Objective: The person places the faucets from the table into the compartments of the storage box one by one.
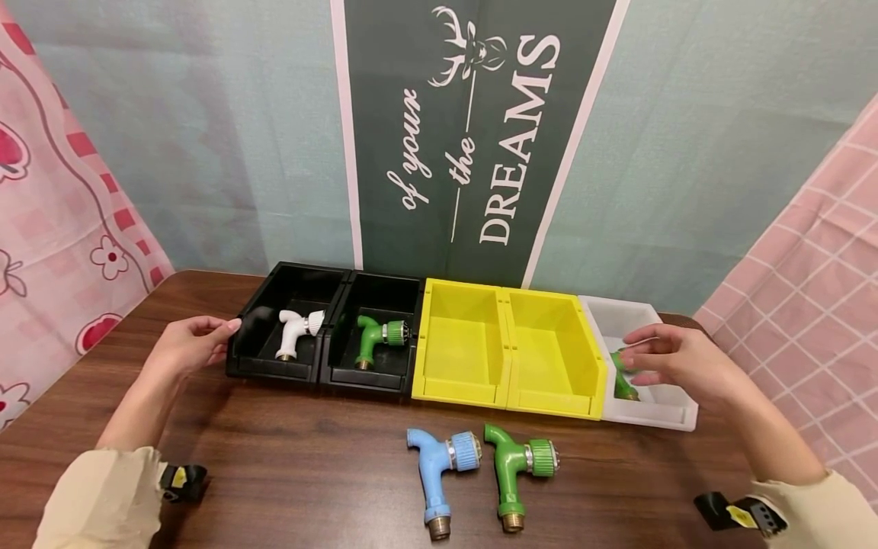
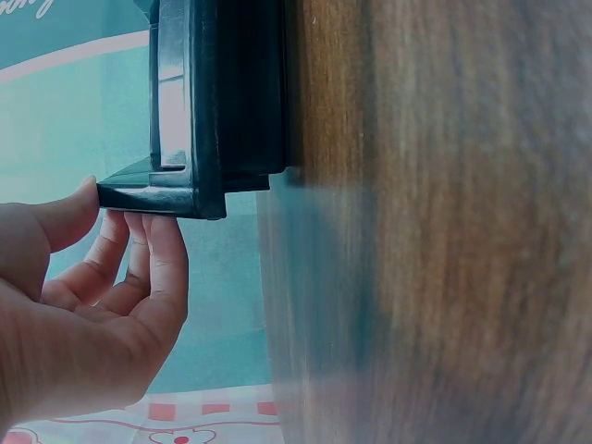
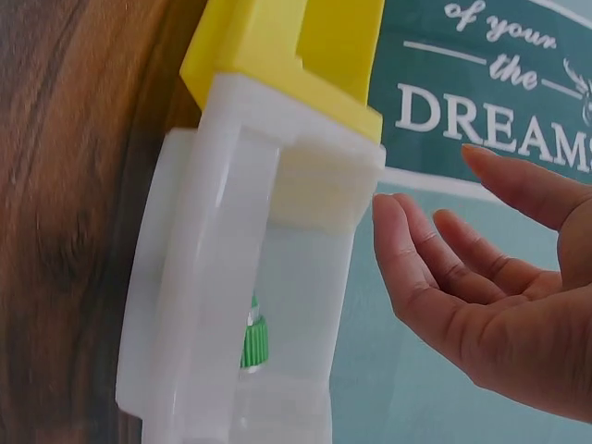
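Observation:
My left hand [image 1: 188,347] is at the outer left side of the leftmost black bin [image 1: 236,358]. In the left wrist view, the thumb meets the rim and the bent fingers touch the bin's side wall [image 2: 157,196]. A white faucet [image 1: 293,332] lies in that bin, and a green faucet [image 1: 370,335] in the black bin beside it. My right hand [image 1: 675,362] hovers over the white bin [image 1: 652,415], fingers loosely bent and holding nothing. Inside is another green faucet [image 1: 626,387], partly hidden by the hand; its ribbed green knob [image 3: 255,342] shows in the right wrist view.
Two yellow bins [image 1: 466,390] stand between the black and white ones, all in one row. In front of the row, a blue faucet [image 1: 432,473] and a green faucet [image 1: 509,473] lie on the wooden table [image 1: 309,473]. A printed curtain [image 1: 240,152] hangs behind.

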Available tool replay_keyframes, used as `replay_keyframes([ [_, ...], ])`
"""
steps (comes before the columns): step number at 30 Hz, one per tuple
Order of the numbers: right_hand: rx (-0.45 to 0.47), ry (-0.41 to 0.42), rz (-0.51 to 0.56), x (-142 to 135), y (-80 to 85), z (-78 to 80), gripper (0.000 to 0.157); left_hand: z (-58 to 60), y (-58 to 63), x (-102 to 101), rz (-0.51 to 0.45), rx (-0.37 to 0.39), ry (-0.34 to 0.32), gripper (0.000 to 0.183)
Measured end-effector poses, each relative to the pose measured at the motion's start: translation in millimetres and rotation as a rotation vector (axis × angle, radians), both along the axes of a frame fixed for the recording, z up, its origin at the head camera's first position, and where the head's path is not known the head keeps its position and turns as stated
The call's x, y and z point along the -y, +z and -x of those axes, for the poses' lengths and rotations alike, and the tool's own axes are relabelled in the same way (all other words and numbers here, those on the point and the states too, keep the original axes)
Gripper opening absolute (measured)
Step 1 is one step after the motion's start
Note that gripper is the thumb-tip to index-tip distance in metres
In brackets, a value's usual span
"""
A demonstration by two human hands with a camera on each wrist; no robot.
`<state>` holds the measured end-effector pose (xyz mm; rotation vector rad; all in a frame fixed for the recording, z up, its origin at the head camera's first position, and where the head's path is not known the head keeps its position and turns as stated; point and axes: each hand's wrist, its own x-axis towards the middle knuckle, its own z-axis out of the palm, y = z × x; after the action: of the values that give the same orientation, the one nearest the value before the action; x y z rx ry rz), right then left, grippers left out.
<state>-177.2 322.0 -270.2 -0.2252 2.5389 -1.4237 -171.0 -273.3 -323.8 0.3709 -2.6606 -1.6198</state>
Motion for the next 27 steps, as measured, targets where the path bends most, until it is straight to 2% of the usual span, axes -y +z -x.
replay_keyframes([
  [5, -0.018, 0.027, 0.024, 8.7, -0.9, -5.0, 0.039, 0.0, -0.3, 0.2, -0.001, -0.004, -0.004, 0.048],
  [10, -0.019, 0.039, 0.039, 18.3, 0.8, -12.0, 0.045, -0.1, -0.1, 0.2, -0.009, -0.007, -0.005, 0.047],
  [17, -0.034, 0.07, 0.067, 28.9, -2.4, -15.4, 0.04, -0.2, 1.3, -0.2, -0.008, -0.005, -0.004, 0.047],
  [27, 0.001, 0.108, 0.076, 42.2, -7.7, -22.5, 0.043, 0.0, 3.4, -0.5, -0.009, 0.017, 0.002, 0.048],
])
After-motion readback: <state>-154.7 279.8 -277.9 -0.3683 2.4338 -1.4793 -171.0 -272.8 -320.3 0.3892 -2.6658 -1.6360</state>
